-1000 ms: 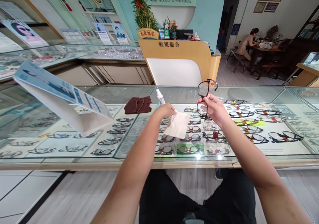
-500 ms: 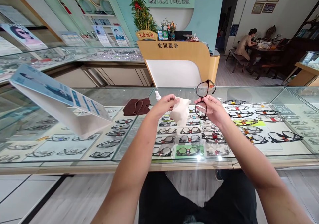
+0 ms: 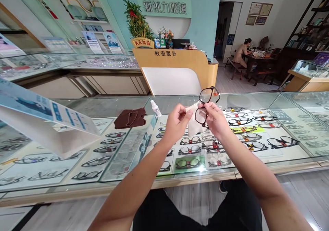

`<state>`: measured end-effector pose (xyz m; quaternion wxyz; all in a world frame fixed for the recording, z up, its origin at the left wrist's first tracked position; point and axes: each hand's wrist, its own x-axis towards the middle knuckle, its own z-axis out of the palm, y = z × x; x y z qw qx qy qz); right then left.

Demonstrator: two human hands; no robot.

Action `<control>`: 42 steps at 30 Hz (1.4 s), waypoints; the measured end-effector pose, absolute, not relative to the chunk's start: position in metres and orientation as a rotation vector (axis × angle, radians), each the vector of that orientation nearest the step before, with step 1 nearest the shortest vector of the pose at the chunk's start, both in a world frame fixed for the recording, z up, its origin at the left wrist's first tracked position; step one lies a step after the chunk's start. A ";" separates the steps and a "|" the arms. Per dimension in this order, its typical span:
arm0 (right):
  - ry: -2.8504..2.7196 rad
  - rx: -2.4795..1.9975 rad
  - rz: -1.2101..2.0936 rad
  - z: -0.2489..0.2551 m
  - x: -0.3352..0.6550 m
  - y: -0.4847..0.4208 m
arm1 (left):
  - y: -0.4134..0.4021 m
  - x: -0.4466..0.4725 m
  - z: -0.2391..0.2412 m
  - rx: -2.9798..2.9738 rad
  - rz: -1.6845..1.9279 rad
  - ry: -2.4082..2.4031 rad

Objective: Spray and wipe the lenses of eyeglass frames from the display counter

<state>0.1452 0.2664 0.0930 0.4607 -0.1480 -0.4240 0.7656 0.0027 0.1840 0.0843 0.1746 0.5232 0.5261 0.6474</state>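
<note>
Above the glass counter, my right hand [image 3: 216, 118] pinches a pair of dark-framed eyeglasses [image 3: 201, 116] near the bridge, one lens up and the other down. My left hand [image 3: 178, 122] is closed on a white cleaning cloth [image 3: 192, 124] that hangs down behind the lower lens. The cloth's upper edge is close to the glasses; whether it touches the lens I cannot tell. A small white spray bottle [image 3: 155, 108] stands on the counter left of my hands. Beside it lies a brown drawstring pouch [image 3: 130, 118].
Inside the glass display counter [image 3: 123, 159] rest several rows of eyeglasses. A folded card sign [image 3: 48, 116] stands on its left part. Beyond are a wooden cashier desk [image 3: 177, 58] and a seated person [image 3: 241, 54] at a dark table.
My left hand has brought the cloth right, up against the glasses. The glasses have tilted slightly. My view has shifted, and the spray bottle now shows fully.
</note>
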 end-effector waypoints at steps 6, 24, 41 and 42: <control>-1.118 -0.390 1.829 0.093 0.145 0.263 | 0.185 0.006 0.077 1.632 1.825 1.504; -1.136 -0.329 1.861 0.096 0.147 0.256 | 0.184 0.022 0.074 1.420 1.903 1.382; -1.211 -0.285 1.957 0.098 0.148 0.258 | 0.181 0.017 0.088 1.117 1.415 1.058; -1.205 -0.276 1.966 0.097 0.147 0.258 | 0.181 0.018 0.088 1.118 1.433 1.057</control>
